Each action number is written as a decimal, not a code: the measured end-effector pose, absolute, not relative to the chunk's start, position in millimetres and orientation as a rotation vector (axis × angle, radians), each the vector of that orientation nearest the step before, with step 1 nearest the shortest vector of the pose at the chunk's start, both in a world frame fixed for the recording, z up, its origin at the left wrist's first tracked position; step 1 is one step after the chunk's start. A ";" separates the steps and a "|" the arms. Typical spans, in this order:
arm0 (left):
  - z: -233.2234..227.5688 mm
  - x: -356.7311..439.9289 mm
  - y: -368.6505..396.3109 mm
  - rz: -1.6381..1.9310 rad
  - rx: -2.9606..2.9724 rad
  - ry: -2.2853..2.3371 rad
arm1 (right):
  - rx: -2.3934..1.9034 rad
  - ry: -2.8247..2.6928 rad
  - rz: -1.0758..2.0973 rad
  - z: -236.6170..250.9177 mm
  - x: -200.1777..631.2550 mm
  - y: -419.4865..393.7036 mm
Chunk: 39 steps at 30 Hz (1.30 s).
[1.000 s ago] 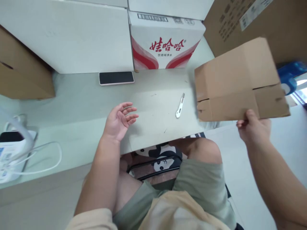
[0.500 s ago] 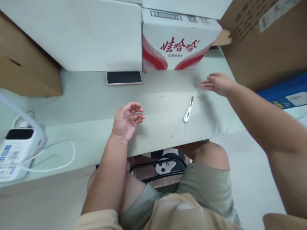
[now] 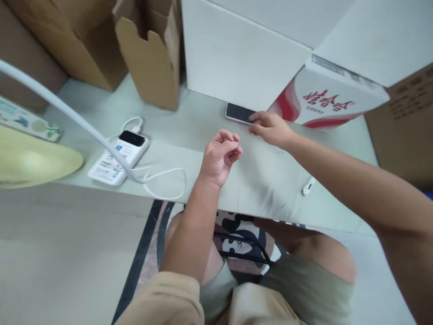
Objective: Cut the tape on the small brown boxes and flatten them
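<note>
A dark-screened smartphone (image 3: 238, 113) with a pale edge lies flat on the table against a large white box. My right hand (image 3: 272, 128) reaches over its right end; one fingertip is on or just above the screen, and the thumb sits apart from the others by the near edge. That end of the phone is hidden by the hand. My left hand (image 3: 221, 153) hovers above the table, left of the right hand, with loosely curled fingers and nothing visible in it. Under my right forearm lies a white utility knife (image 3: 308, 186), partly covered.
A white power bank (image 3: 118, 158) with a plugged-in cable (image 3: 176, 170) is on the left of the table. A pale curved lamp arm (image 3: 72, 118) crosses above it. Cardboard boxes (image 3: 149, 72), the white box (image 3: 237, 58) and a red-and-white carton (image 3: 324, 99) line the back.
My view has turned left. My right hand has moved from beyond the knife to the phone. My left hand stays raised, its thumb now closer to the fingers. The phone still lies by the box.
</note>
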<state>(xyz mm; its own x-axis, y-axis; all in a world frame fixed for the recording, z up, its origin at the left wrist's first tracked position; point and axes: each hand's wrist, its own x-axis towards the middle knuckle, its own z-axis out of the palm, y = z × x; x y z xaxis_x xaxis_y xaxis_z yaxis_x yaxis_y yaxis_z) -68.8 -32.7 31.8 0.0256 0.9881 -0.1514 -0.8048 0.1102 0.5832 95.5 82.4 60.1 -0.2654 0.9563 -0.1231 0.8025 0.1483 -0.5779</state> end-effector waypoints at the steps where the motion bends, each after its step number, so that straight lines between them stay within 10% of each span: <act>1: 32.6 -73.3 -34.0 1.458 0.393 0.580 | -1.608 -2.241 0.772 64.2 66.9 87.5; 9: 35.2 -93.9 -38.4 1.535 0.393 0.478 | -1.215 -2.327 0.775 106.1 -119.9 128.5; 23: 33.4 -102.9 -36.1 1.629 0.455 0.652 | -1.269 -2.605 0.211 126.2 -157.5 117.3; 31: 40.3 -94.1 -50.9 2.054 0.987 1.481 | -1.267 -2.450 0.260 122.5 -28.9 81.2; 39: 41.5 -89.1 -52.1 2.114 1.118 1.331 | -1.189 -1.976 0.195 82.3 181.4 -31.0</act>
<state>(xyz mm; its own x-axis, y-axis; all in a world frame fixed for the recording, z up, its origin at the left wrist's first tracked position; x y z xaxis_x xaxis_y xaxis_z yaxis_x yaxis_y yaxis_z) -89.1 -52.1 41.5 -0.5991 0.6852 0.4142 0.0772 -0.4655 0.8817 181.4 -31.0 82.3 -0.2345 0.7974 0.5561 0.6734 0.5458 -0.4986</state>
